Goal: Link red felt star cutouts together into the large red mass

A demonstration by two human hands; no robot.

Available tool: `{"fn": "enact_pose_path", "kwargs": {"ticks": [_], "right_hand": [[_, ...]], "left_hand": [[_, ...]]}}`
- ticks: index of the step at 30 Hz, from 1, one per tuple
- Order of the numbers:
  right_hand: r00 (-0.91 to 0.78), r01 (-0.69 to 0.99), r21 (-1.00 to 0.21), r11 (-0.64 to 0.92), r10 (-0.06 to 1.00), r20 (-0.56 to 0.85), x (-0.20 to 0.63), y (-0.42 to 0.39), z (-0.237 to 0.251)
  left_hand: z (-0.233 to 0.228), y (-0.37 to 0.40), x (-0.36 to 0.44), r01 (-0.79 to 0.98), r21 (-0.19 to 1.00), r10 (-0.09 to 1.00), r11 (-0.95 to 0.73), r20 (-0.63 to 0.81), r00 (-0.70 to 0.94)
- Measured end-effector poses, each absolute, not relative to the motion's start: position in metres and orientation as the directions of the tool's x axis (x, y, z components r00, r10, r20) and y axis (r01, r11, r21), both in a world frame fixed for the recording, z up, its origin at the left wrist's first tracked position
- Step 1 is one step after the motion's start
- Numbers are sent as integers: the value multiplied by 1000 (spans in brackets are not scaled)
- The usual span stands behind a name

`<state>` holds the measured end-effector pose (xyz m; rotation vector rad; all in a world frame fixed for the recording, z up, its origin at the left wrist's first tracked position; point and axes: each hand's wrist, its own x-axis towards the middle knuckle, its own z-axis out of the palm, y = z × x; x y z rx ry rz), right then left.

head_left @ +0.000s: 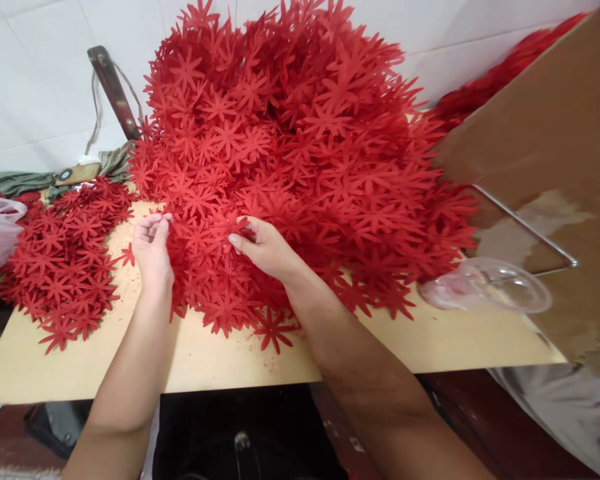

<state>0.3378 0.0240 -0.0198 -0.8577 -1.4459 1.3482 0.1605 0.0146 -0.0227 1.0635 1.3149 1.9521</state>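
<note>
Both forearms enter from the bottom of the frame and extend upward across the near edge of the desk [220, 363], a pale tan board spanning the lower half of the frame.

The left hand [153, 250] sits left of centre. Its grip is narrow: the fingertips are drawn together at the left lower edge of the large pile; whether they pinch a piece cannot be told.

The right hand [265, 248] sits at centre, just beside the left hand. Its thumb and fingers are pinched on a red flower cutout [230, 225] at the front of the large pile.

The large pile of red flower cutouts [300, 153] fills the centre and upper centre of the frame, reaching from the desk surface to the top edge. Each piece is a flat, many-pointed star shape.

A smaller, flatter pile of cutouts [65, 260] lies on the desk at the left of the frame, near the left hand.

A clear plastic lid [487, 285] lies on the desk at the right of the frame, next to the large pile. A brown cardboard panel [545, 140] stands tilted at the upper right.

A white tiled wall [35, 80] forms the background at the upper left.
</note>
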Motion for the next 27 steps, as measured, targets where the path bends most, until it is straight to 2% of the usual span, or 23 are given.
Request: {"fn": "enact_pose_path", "kwargs": {"ticks": [2,6,11,15,20,24,27], "right_hand": [[-258,-125,-982,140,951,168,336,24,-20],[-275,-82,-992,99,954,118,335,22,-20],[-258,-71,-986,151,952,165,333,22,-22],[-316,-129,-983,132,934,167,333,22,-21],[-436,-183,-983,31,893,109,335,23,-20],[-373,-211,-977,-27,926,55,335,26,-22],[-327,-214,-977,14,941,85,333,25,-22]], "left_hand": [[-25,13,166,69,927,808,-370,358,-468],[-28,3,186,311,869,813,-386,479,-331],[-21,-10,199,477,756,803,-447,575,-159],[-20,-10,203,417,811,856,-411,501,-131],[-23,-4,199,201,932,891,-303,352,-288],[-23,-1,197,107,950,886,-293,312,-342],[-23,0,196,78,952,894,-295,304,-329]]}}
